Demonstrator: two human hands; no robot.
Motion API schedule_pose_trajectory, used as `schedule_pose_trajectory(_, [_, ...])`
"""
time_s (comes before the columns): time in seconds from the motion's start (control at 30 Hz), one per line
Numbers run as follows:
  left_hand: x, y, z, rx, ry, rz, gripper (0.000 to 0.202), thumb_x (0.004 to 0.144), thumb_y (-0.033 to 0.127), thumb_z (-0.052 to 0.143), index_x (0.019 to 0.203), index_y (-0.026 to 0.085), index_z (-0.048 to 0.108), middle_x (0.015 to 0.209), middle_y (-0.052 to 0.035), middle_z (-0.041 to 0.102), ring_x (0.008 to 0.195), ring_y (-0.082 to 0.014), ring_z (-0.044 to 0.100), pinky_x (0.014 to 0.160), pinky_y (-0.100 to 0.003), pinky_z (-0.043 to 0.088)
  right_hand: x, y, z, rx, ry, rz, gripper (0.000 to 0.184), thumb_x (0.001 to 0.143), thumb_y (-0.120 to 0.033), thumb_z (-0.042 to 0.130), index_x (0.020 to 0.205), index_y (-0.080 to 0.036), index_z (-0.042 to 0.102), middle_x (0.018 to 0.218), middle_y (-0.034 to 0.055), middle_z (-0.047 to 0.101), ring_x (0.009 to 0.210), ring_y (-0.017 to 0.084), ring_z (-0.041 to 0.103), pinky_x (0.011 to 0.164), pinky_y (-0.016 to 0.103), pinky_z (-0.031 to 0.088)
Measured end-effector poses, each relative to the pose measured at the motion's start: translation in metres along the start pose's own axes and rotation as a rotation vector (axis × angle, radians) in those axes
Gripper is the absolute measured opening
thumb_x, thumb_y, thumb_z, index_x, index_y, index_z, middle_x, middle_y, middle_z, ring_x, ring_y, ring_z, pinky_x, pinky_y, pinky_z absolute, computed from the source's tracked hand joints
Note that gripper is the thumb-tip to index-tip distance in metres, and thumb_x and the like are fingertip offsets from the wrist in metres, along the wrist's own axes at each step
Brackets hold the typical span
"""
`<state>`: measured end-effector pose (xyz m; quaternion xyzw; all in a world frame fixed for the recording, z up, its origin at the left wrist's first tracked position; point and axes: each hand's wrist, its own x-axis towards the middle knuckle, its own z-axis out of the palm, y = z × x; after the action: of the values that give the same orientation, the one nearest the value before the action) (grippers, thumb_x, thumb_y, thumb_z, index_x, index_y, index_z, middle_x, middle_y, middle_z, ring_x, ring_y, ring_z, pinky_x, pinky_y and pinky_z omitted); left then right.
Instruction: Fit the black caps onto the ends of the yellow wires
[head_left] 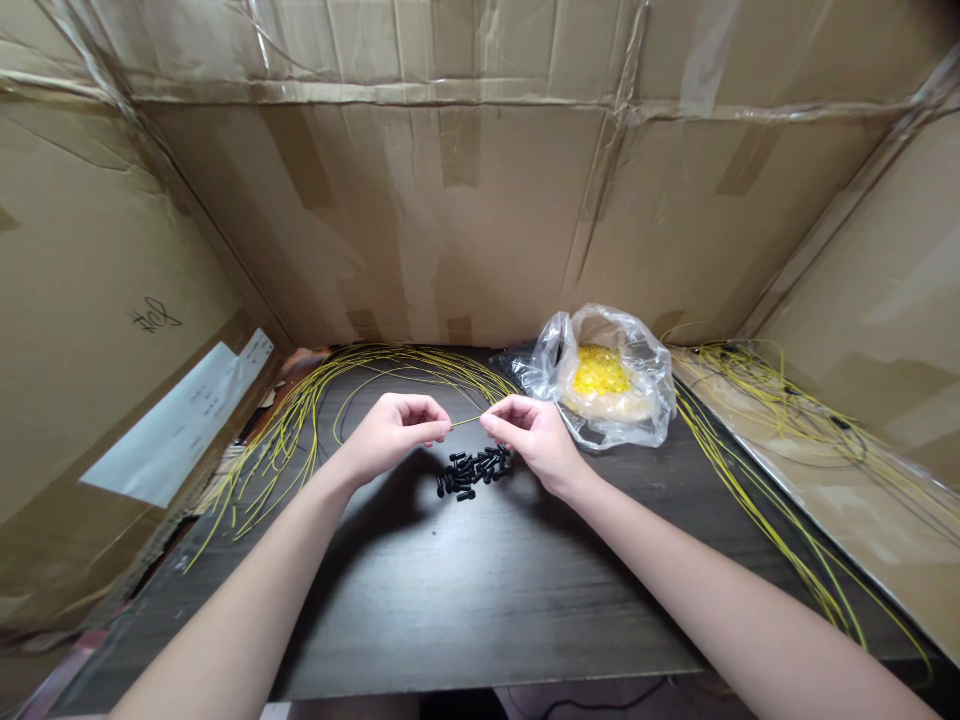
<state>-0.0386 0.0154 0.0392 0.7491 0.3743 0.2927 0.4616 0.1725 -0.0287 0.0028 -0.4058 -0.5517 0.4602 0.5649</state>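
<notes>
My left hand (394,432) pinches the end of a thin yellow wire (466,421) between thumb and forefinger. My right hand (531,437) faces it a few centimetres away, fingers pinched at the wire's tip; whether it holds a small part there is too small to tell. Just below and between the hands lies a small heap of black caps (474,472) on the dark wooden table (487,590). The wire runs back behind my left hand to a bundle of yellow wires (315,395).
A clear plastic bag (607,375) with small yellow pieces sits behind my right hand. More yellow wires (757,440) trail along the right side over a cardboard sheet. Cardboard walls (450,220) enclose the table at back, left and right.
</notes>
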Motion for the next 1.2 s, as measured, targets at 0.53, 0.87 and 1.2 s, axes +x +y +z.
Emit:
schedule_pose_trajectory(0.53, [-0.003, 0.006, 0.008, 0.015, -0.054, -0.029, 0.021, 0.079, 0.035, 0.072, 0.077, 0.014, 0.07, 0.068, -0.002, 0.065, 0.063, -0.013, 0.058, 0.063, -0.025, 0.047, -0.002, 0.002, 0.001, -0.091, -0.032, -0.045, 0.023, 0.078, -0.039, 0.072, 0.075, -0.017, 0.068, 0.067, 0.0008, 0.064, 0.061, 0.012, 0.055, 0.06, 0.026, 0.044])
schedule_pose_trajectory(0.87, [-0.002, 0.005, 0.011, 0.012, -0.112, -0.011, 0.023, 0.081, 0.037, 0.07, 0.083, 0.014, 0.07, 0.071, -0.0029, 0.068, 0.064, -0.0138, 0.061, 0.063, -0.026, 0.051, -0.004, 0.002, 0.003, -0.144, -0.046, -0.075, 0.024, 0.08, -0.04, 0.07, 0.073, -0.017, 0.067, 0.066, 0.0006, 0.063, 0.06, 0.013, 0.054, 0.06, 0.026, 0.043])
schedule_pose_trajectory(1.2, [-0.003, 0.006, 0.008, 0.065, -0.111, -0.013, 0.019, 0.082, 0.033, 0.069, 0.078, 0.014, 0.069, 0.07, -0.0027, 0.068, 0.065, -0.0139, 0.06, 0.064, -0.025, 0.047, -0.005, 0.0, 0.004, -0.175, -0.056, -0.07, 0.022, 0.081, -0.037, 0.067, 0.074, -0.017, 0.065, 0.066, 0.0007, 0.061, 0.061, 0.013, 0.053, 0.059, 0.026, 0.042])
